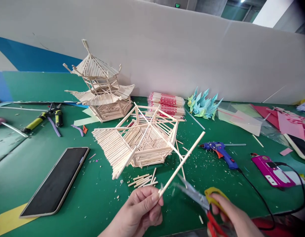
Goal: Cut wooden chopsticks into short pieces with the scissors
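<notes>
My left hand (145, 209) pinches a thin wooden stick (183, 161) near its lower end, and the stick slants up to the right. In my right hand (231, 214) is a pair of scissors (200, 197) with yellow and red handles. Their blades are parted, blurred by motion, and lie below the stick, apart from it. Behind the hands stands a six-sided frame (150, 154) built of wooden sticks, with one roof panel (115, 148) on its left side. A small pile of short cut sticks (144, 181) lies in front of it.
A finished-looking stick pagoda (103, 89) stands at the back left, beside red-wrapped stick bundles (166, 103) and a blue paper ornament (204, 102). A blue glue gun (221, 153) trails its cable at right, near a pink power bank (271, 171). A phone (57, 181) and pliers (46, 117) lie left.
</notes>
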### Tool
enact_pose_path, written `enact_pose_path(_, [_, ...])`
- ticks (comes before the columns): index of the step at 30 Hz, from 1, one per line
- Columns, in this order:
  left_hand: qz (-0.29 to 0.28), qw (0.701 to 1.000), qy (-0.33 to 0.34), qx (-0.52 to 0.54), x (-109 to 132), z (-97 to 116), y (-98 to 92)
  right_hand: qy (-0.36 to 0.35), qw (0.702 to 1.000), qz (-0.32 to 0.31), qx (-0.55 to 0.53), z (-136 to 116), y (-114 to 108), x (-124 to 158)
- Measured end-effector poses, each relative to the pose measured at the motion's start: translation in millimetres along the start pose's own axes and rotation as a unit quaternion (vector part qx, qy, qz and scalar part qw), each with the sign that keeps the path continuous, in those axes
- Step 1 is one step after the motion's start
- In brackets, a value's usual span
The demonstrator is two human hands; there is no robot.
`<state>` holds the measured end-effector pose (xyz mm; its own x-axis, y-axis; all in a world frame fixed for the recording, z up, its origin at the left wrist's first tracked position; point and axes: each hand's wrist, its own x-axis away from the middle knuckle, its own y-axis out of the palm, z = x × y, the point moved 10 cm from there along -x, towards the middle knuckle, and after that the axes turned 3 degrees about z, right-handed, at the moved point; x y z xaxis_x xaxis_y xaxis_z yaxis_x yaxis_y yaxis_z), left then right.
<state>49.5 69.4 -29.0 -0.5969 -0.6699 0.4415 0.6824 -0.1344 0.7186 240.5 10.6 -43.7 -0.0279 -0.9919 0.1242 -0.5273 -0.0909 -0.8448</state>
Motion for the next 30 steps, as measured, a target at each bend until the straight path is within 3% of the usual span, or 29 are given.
enact_pose_path(3, [0.066, 0.993, 0.011, -0.098, 1, -3, -12.7, 0.024, 0.991, 0.074, 0.114, 16, -29, -15])
enact_pose_path(6, [0.111, 0.968, 0.038, -0.222, 1, -1, -20.9, 0.015, 0.969, 0.128, 0.209, 13, -53, -27])
enact_pose_path(8, [0.117, 0.946, 0.06, -0.297, 1, 2, -20.4, -0.024, 0.955, 0.19, 0.225, -9, -72, -27])
enact_pose_path(11, [0.1, 0.916, 0.087, -0.378, 1, 5, -12.8, -0.15, 0.937, 0.287, 0.133, -71, -93, -15])
enact_pose_path(12, [0.091, 0.909, 0.091, -0.397, 2, 5, -9.5, -0.213, 0.929, 0.28, 0.113, -96, -90, -12])
enact_pose_path(13, [0.083, 0.902, 0.095, -0.413, 2, 5, -6.5, -0.272, 0.927, 0.233, 0.11, -120, -77, -12])
enact_pose_path(16, [0.058, 0.876, 0.112, -0.465, 5, 8, 2.7, -0.308, 0.932, 0.143, 0.123, -153, -45, -24])
enact_pose_path(18, [0.05, 0.844, 0.14, -0.515, 6, 15, 6.6, -0.308, 0.937, 0.074, 0.148, -155, -21, -33])
enact_pose_path(20, [0.059, 0.788, 0.19, -0.583, 6, 26, 8.1, -0.298, 0.936, 0.018, 0.186, -146, -3, -40])
enact_pose_path(23, [0.099, 0.654, 0.274, -0.698, 4, 42, 9.1, -0.269, 0.94, -0.018, 0.21, -131, 6, -48])
enact_pose_path(25, [0.117, 0.562, 0.296, -0.763, 1, 45, 10.5, -0.256, 0.945, -0.024, 0.202, -127, 6, -51])
enact_pose_path(26, [0.122, 0.53, 0.302, -0.783, 0, 46, 12.2, -0.25, 0.947, -0.027, 0.199, -126, 6, -52])
enact_pose_path(28, [0.127, 0.503, 0.321, -0.792, 3, 50, 19.1, -0.239, 0.95, -0.035, 0.198, -125, 5, -54])
enact_pose_path(30, [0.111, 0.512, 0.342, -0.78, 8, 53, 30.6, -0.231, 0.952, -0.044, 0.196, -127, 4, -55])
